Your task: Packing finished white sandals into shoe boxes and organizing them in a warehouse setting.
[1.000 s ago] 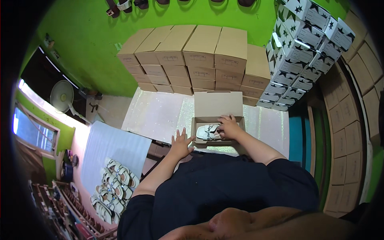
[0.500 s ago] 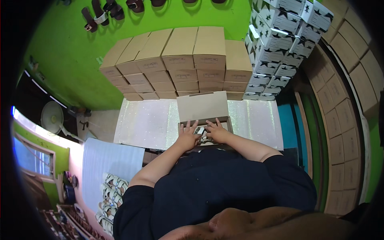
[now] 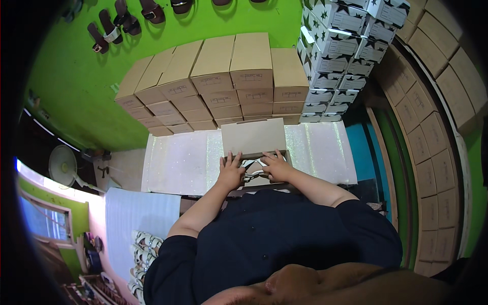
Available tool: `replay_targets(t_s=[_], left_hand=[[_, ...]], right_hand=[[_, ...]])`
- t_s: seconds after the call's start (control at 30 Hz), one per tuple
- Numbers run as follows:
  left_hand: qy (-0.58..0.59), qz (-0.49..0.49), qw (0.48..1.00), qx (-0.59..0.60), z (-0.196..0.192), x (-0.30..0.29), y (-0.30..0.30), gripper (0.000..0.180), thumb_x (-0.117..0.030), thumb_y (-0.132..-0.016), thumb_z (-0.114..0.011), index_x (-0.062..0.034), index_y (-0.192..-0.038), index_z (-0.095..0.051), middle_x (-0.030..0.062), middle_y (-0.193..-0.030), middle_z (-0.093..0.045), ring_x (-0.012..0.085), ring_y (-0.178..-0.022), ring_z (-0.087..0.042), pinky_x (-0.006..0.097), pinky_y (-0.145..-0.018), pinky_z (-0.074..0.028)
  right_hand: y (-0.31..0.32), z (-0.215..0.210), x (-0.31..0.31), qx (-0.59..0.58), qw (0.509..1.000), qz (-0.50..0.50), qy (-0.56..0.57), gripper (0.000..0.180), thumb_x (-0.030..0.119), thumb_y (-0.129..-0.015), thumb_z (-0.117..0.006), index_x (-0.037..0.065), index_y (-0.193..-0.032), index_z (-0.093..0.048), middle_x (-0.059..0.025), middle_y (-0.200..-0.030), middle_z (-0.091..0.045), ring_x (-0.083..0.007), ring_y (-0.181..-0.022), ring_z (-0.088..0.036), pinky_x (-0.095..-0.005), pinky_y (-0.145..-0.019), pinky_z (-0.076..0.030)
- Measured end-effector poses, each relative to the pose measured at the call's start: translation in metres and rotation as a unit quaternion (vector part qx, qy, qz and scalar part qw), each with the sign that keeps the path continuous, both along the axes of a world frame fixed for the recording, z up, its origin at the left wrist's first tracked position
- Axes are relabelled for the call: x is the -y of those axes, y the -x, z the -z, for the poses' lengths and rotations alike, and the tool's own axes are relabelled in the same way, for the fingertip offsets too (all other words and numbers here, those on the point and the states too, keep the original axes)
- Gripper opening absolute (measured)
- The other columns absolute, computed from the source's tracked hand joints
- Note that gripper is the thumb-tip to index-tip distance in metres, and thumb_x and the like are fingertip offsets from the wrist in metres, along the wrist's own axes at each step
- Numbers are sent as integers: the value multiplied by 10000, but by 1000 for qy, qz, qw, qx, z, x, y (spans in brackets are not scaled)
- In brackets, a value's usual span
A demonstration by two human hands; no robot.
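Compared with a moment ago, our hands have moved closer together inside the open shoe box (image 3: pixel 254 152). Our left hand (image 3: pixel 231 172) and right hand (image 3: pixel 275 165) lie flat with spread fingers on the black-and-white sandals (image 3: pixel 252 171), pressing, not gripping. This pair lies crosswise between both hands, equally near. Behind stand plain brown boxes (image 3: pixel 223 81) with small white labels; right, white star-printed boxes (image 3: pixel 345 35).

Both hands cover most of the patterned sandals (image 3: pixel 252 168) in the open box (image 3: pixel 253 137), hiding their shape.
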State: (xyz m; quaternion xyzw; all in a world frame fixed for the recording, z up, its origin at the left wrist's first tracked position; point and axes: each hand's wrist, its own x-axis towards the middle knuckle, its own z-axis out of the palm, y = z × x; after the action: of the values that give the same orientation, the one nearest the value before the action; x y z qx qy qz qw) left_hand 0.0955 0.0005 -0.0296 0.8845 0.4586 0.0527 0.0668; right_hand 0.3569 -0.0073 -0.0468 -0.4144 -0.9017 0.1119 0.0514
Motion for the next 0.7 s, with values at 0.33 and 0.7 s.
replay_targets(t_s=[0.33, 0.7], left_hand=[[11, 67, 998, -8, -4, 5, -2, 99, -247, -818, -662, -169, -858, -708, 112, -1598, -285, 458, -1468, -204, 703, -1127, -158], [41, 86, 995, -1, 10, 14, 2, 103, -233, -830, -652, -194, -884, -732, 106, -1604, -278, 459, -1472, -190, 703, -1135, -134]], right_hand=[[-7, 14, 2, -122, 992, -28, -7, 107, 241, -762, -726, 135, -777, -718, -56, -1307, -592, -313, -1412, -369, -692, -1144, -156], [12, 11, 9, -15, 998, -54, -6, 82, 233, -744, -733, 158, -772, -752, -29, -1294, -599, -294, -1423, -350, -767, -1116, -31]])
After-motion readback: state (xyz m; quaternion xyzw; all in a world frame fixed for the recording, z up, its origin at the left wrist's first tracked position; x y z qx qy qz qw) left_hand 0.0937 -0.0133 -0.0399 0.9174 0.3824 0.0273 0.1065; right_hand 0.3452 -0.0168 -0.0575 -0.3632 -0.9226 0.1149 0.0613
